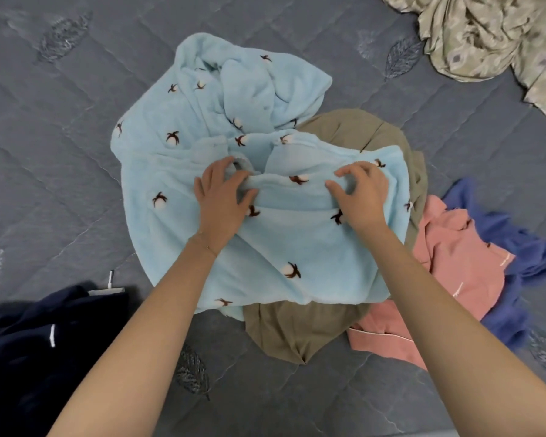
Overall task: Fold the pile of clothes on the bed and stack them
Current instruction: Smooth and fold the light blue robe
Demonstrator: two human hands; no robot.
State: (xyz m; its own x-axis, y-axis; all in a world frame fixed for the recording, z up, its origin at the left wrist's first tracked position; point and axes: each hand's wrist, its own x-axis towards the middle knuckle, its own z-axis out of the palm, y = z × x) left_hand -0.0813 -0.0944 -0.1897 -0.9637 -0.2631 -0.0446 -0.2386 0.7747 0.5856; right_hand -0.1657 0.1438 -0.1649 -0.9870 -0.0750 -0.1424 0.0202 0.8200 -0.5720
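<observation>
Head view. Pinching a bunched fold of the fluffy blue garment (297,257) with left grip (224,200) and right grip (360,197), fingers curled round it. Lying on top of the pile, over brown cloth (297,329) and a pink top (454,247), on the grey bed (76,152). Probably soft, light and floppy. Best taken by its edges.

The bed (60,152) has a grey quilted cover stitched with leaf shapes. A pale blue fleece (202,121) lies crumpled at its middle. An olive garment (297,329) lies partly under the fleece, showing at its right and near edges. Right of the fleece, a pink garment (454,263) overlaps a blue garment (517,247). A navy garment (29,357) lies near-left of the fleece. A beige patterned cloth (486,36) lies far-right, well apart.
</observation>
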